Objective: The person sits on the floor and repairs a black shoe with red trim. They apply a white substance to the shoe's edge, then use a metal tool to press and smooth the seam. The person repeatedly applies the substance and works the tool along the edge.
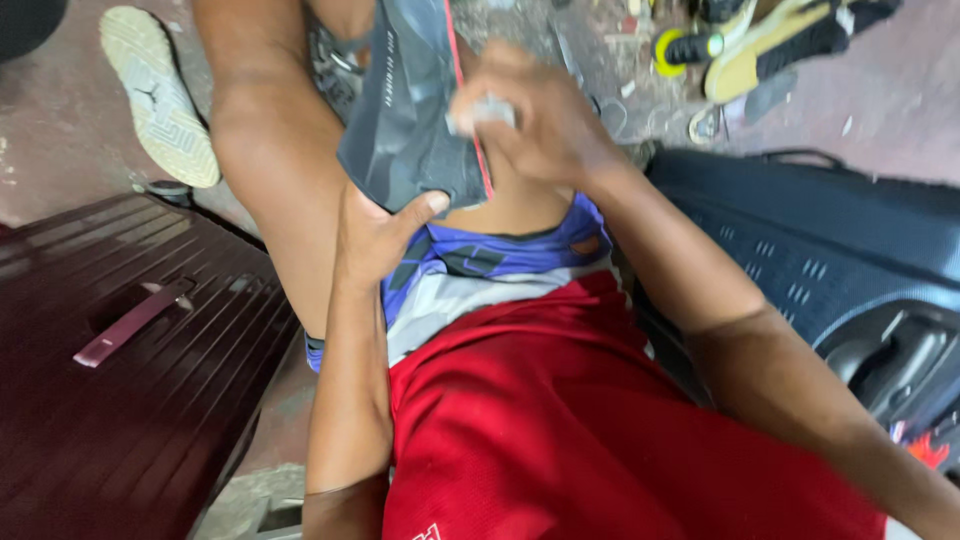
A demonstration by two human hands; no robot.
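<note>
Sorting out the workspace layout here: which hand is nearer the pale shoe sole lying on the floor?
Left. The left hand grips the dark shoe piece, closer to the sole; the right hand is farther away.

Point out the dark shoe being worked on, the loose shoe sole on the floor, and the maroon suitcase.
dark shoe [405,120], head view, on its grey side panel.
shoe sole [160,95], head view, middle of the pale tread.
maroon suitcase [120,400], head view, on its ribbed shell.

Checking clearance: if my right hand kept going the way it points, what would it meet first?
Probably the grey shoe piece: the right hand points left and already seems to press on it, though blur hides the contact.
</note>
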